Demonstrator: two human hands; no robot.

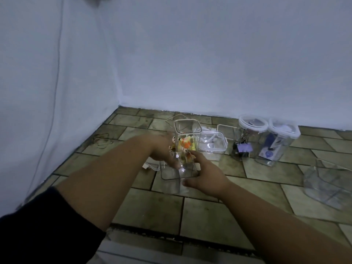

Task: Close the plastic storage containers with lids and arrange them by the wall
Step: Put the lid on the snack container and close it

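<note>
A tall clear container (187,130) stands open on the tiled floor with colourful small items inside. In front of it is an empty clear square container (170,175), also without a lid. My right hand (206,175) grips the right side of this empty container, thumb toward me and fingers on the far rim. My left hand (162,149) reaches in from the left beside the tall container, its fingers stretched down onto the empty container's far rim. A low rectangular container (212,144) sits just right of the tall one.
Two lidded containers stand near the wall at the right: one with binder clips (247,138), one with blue items (278,143). A clear plastic piece (327,185) lies at far right. A white piece (147,165) shows under my left hand. The walls meet in a corner at left.
</note>
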